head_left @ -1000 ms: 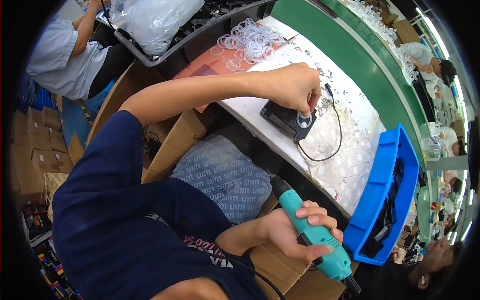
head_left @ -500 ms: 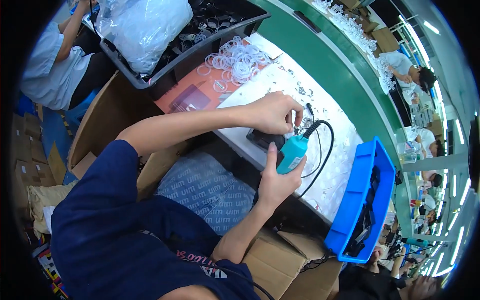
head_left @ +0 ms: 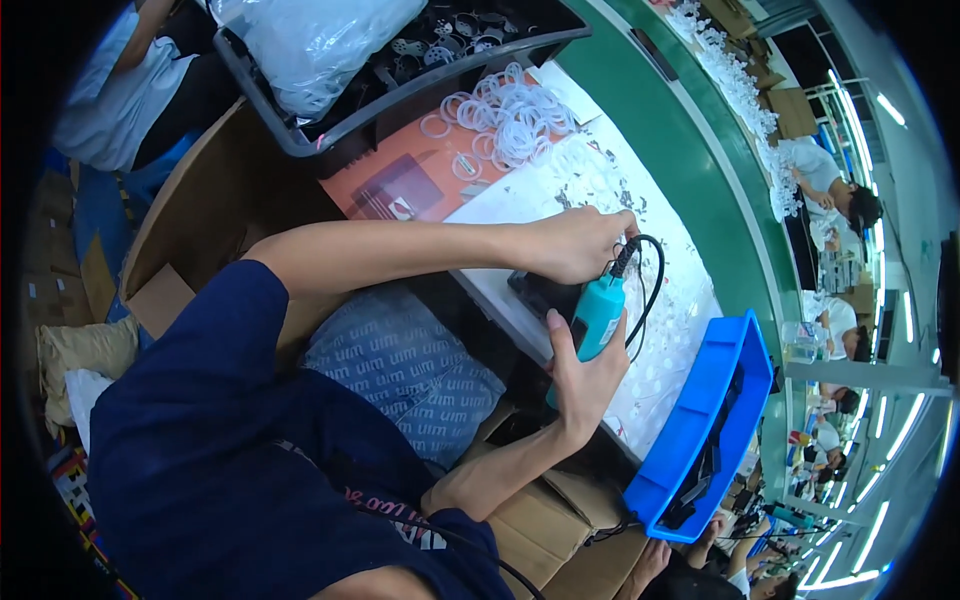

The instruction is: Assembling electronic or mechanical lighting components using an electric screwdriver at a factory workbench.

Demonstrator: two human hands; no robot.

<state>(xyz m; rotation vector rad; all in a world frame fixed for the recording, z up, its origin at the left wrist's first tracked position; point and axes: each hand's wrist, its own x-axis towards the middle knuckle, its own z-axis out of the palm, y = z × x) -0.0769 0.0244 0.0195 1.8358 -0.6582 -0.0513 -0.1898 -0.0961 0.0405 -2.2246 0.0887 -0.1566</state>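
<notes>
At the near edge of the white board (head_left: 500,205), a black case (head_left: 546,292) sits partly covered by the left hand (head_left: 580,245), which is bent over, fingertips hidden, can't tell what they pinch. Right hand (head_left: 590,385) is closed round a teal screwdriver (head_left: 598,315) over that edge, tip out of sight, cord (head_left: 662,280) looping across the board. Blue bin (head_left: 675,430) right of the board, clear rings (head_left: 520,125) heaped at its left end.

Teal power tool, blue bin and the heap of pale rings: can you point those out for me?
Teal power tool (head_left: 602,300): head view, on its body near the cord end.
Blue bin (head_left: 688,415): head view, on its long outer wall.
Heap of pale rings (head_left: 520,125): head view, on the heap's middle.
</notes>
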